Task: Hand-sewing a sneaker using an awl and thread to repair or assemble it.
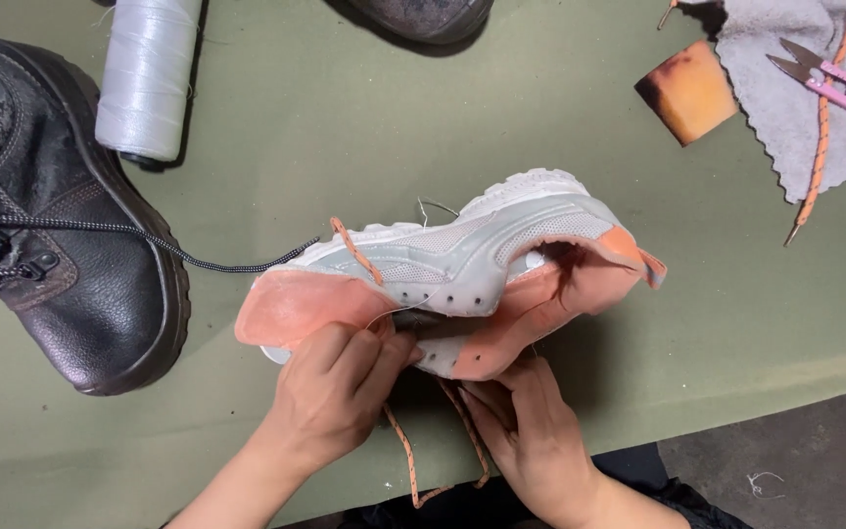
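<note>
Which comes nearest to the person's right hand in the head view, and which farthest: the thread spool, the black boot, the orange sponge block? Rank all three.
Measured from the right hand:
1. Orange sponge block, upper right, beside the grey cloth.
2. Black boot, far left, beyond the left hand.
3. Thread spool, top left, behind the boot.

I see the counter (345, 127) w/ an olive-green cloth over it; its front edge drops to dark floor (795, 451) at bottom right. Lying on it: black boot (70, 255) far left, its lace (198, 257) trailing right; white thread spool (146, 76) on its side, top left; another dark shoe (423, 18) at top edge, mostly cut off. Centre: white-and-pink sneaker (462, 264). Top right: brown block (689, 90), just beside a grey rag (795, 98) w/ pink snips (834, 83) and an orange lace (820, 127) on it.
</note>
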